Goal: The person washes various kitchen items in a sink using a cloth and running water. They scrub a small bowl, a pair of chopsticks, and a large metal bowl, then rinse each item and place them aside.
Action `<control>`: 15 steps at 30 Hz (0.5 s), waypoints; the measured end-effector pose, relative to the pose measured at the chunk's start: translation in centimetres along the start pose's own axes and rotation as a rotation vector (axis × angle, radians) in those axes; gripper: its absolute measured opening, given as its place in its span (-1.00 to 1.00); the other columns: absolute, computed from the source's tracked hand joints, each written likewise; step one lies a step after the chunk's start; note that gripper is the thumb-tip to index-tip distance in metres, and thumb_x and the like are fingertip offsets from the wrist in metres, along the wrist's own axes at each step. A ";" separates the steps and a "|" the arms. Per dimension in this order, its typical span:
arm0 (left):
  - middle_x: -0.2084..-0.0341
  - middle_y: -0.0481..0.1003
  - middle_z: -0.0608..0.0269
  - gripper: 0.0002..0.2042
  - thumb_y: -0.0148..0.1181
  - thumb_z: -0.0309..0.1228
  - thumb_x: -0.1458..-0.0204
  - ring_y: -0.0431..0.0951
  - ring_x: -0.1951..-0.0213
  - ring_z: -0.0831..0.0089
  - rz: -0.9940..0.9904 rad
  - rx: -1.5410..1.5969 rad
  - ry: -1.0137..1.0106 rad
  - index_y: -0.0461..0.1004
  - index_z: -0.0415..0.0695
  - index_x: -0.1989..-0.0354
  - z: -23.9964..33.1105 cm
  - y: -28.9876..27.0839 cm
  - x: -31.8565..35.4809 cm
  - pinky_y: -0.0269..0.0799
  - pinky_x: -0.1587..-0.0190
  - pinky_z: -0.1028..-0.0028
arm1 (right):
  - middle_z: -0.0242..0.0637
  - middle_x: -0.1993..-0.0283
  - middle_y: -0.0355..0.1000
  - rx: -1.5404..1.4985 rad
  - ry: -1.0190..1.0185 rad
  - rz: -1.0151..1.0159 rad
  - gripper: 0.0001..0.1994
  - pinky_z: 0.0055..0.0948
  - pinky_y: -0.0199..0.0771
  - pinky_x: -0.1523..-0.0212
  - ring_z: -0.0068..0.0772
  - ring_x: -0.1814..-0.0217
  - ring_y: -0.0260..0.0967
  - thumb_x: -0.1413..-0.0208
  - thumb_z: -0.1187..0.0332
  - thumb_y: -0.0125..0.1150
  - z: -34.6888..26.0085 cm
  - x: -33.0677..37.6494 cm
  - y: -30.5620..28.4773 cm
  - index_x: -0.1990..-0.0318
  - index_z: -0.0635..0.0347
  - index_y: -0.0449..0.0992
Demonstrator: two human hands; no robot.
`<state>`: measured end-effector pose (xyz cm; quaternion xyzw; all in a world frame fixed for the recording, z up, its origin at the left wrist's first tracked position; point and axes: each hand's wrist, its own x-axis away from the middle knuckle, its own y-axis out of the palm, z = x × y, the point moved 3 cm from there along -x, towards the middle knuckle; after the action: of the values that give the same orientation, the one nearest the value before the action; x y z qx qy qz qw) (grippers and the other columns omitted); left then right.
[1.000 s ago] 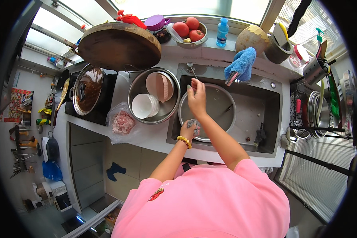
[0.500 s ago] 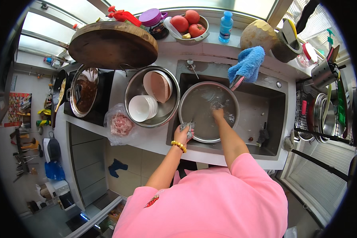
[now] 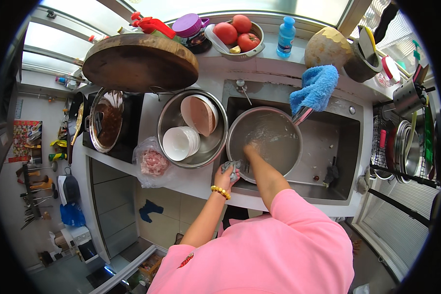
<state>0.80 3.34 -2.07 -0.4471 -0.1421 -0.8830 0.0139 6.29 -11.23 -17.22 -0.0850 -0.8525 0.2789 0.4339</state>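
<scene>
The fingers of the left hand [image 3: 224,179] clamp a crumpled grey cloth [image 3: 232,168] at the near-left rim of a metal basin [image 3: 301,143]. The right hand [image 3: 251,150] dips into cloudy water [image 3: 274,139], its fingers impossible to tell. The basin stands in the sink [image 3: 320,156].

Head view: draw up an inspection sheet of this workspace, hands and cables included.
Surface: white counter with a steel sink set in.
Job's things: metal basin of cloudy water, in the sink; grey cloth.
Clutter: bagged pink meat; stacked white bowls inside a steel bowl.
Hands: left hand grips the grey cloth by the basin's near rim; right hand dips into the water, fingers hidden.
Cables: nothing seen around the sink.
Surroundings: round wooden board; blue cloth over the faucet; dish rack at right.
</scene>
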 end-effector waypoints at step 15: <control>0.14 0.40 0.04 -0.71 -0.07 -0.39 -0.18 0.41 0.08 0.24 -0.393 0.424 -0.039 0.26 -0.27 -0.03 -2.8 6.0 -4.5 0.38 0.04 0.27 | -0.04 0.49 0.41 -0.106 -0.501 0.167 -0.71 -0.23 0.40 0.52 -0.12 0.55 0.39 0.18 0.47 0.21 1.8 8.4 -10.3 0.24 0.29 0.34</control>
<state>2.23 -3.64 -5.80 -0.4149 -0.4075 -0.8107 -0.0670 0.77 -17.27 -6.56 -0.1058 -0.9368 0.2809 0.1800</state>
